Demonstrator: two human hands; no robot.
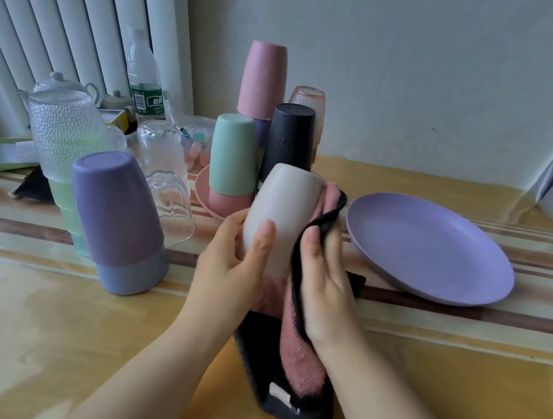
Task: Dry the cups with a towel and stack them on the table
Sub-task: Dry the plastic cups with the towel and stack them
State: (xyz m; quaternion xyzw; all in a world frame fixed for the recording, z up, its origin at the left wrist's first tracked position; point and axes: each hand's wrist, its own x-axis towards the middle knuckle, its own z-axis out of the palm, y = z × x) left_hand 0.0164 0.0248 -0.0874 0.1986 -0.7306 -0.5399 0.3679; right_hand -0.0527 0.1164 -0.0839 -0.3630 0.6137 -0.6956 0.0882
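A beige cup point(279, 216) is held bottom-up above the table point(46, 338), in front of the group of upturned cups point(260, 131). It is gripped by the left hand point(230, 266) around its lower part, near the rim: the thumb point(263, 239) is laid on the near side and the other fingers are curled behind the wall, so this hand is closed on the cup. The right hand point(323, 283) is pressed flat against the right side of the cup with the pink and black towel point(302, 336) kept between palm and wall; the fingers are only slightly bent, and the cloth is pinched by them. The rest of the towel hangs down to the table. The cup is judged to be light, stiff plastic, smooth and probably slippery while it is wet, so a hold around the wide end seems safest. The towel is soft and follows the curve easily. A purple stack point(119, 219) stands at the left.
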